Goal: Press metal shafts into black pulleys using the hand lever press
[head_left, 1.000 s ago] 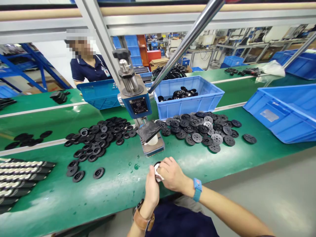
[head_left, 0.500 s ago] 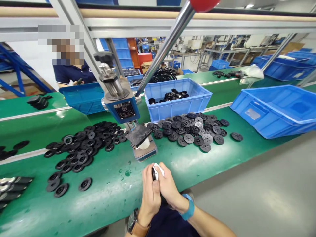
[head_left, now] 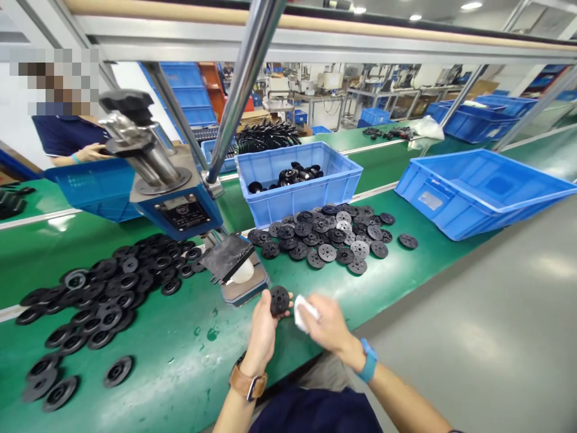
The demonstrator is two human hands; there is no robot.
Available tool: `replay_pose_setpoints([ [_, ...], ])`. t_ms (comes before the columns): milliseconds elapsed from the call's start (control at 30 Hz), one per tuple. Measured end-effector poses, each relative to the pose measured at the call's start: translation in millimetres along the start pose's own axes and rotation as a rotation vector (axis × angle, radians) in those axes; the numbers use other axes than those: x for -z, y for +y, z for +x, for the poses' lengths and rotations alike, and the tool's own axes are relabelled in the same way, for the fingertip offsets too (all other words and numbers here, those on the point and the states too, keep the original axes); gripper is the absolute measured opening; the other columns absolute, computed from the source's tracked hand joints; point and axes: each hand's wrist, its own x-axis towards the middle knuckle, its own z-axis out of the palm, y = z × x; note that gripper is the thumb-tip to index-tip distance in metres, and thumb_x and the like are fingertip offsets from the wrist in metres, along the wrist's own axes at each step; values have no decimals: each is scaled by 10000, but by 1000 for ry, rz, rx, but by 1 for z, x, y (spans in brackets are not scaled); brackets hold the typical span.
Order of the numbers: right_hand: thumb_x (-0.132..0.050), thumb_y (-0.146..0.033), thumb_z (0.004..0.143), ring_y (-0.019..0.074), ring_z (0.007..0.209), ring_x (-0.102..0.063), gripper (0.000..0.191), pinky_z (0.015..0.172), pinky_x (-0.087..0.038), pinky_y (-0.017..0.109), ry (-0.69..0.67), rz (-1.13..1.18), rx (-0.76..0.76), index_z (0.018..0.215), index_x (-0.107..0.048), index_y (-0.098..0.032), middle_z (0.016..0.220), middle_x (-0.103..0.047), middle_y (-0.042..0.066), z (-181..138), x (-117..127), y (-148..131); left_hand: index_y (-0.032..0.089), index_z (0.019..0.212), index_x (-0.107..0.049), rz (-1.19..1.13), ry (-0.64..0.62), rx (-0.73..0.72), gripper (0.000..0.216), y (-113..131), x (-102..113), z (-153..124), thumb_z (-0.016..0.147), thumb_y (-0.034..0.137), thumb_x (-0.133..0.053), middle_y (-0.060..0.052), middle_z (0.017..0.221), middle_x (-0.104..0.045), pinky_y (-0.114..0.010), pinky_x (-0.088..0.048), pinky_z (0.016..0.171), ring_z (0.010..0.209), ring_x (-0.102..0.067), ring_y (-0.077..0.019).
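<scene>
A round, perforated black disc is held near a white cloth.

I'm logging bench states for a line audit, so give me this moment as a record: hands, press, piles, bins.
Left hand: holds a black disc, holed face showing
Right hand: grips a white cloth or paper, apart from the disc
Press: blue body, beyond the hands, to their left
Left pile: black ringed discs
Right pile: flat discs, many holed
Middle bin: blue, black parts inside
Right bin: blue, right of both piles

Dark navy clothing is worn with a buckled brown wrist strap and blue wristband.
</scene>
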Motion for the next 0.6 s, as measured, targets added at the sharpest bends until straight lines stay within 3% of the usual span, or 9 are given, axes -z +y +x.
replay_pose_setpoints([
  [67, -367, -513, 1023, 208, 686, -630, 420, 648, -442, 298, 118, -93, -166, 866, -608, -207, 760, -687, 68, 17, 34, 19, 104, 984, -705, 256, -38, -77, 708, 5, -3, 11, 875, 775, -507, -172, 931, -779, -371, -600, 649, 757, -756, -274],
  [133, -391, -495, 1025, 254, 888, -700, 407, 749, -485, 316, 199, -179, -302, 1098, -634, -177, 1003, -750, 123, 35, 67, 37, 118, 1032, -688, 527, -22, -159, 654, 10, -7, 17, 956, 700, -400, -186, 957, -774, -414, -608, 666, 771, -768, -303],
  [200, -456, -472, 998, 300, 1067, -700, 451, 840, -495, 342, 222, -260, -404, 1295, -597, -163, 1211, -731, 160, 54, 91, 52, 118, 1155, -668, 711, 34, -227, 540, 17, -12, 17, 988, 578, -441, -224, 1086, -757, -461, -599, 759, 914, -767, -354],
  [267, -518, -461, 967, 334, 1115, -696, 508, 861, -494, 358, 190, -331, -478, 1369, -584, -157, 1237, -730, 180, 71, 105, 62, 106, 1323, -602, 918, 119, -293, 490, 23, -18, 12, 996, 456, -495, -264, 1251, -706, -511, -564, 855, 1064, -728, -404],
  [400, -649, -458, 879, 372, 1039, -722, 471, 824, -492, 371, 82, -419, -570, 1227, -694, -144, 1069, -772, 198, 90, 107, 72, 84, 1415, -530, 1483, 243, -405, 486, 30, -22, -6, 1060, 387, -392, -250, 1298, -679, -474, -557, 785, 1068, -717, -405],
  [500, -697, -428, 827, 367, 1025, -723, 429, 798, -488, 358, 55, -436, -617, 1145, -726, -142, 1054, -771, 202, 96, 104, 74, 78, 1321, -595, 1629, 293, -443, 456, 31, -19, -17, 1064, 404, -409, -219, 1214, -699, -436, -549, 779, 1075, -702, -380],
  [600, -715, -384, 791, 325, 976, -730, 348, 740, -479, 310, 57, -403, -645, 1047, -743, -150, 993, -775, 175, 98, 105, 77, 85, 1218, -652, 1701, 295, -441, 413, 32, -14, -23, 1038, 410, -470, -204, 1114, -722, -493, -526, 827, 1047, -681, -402],
])
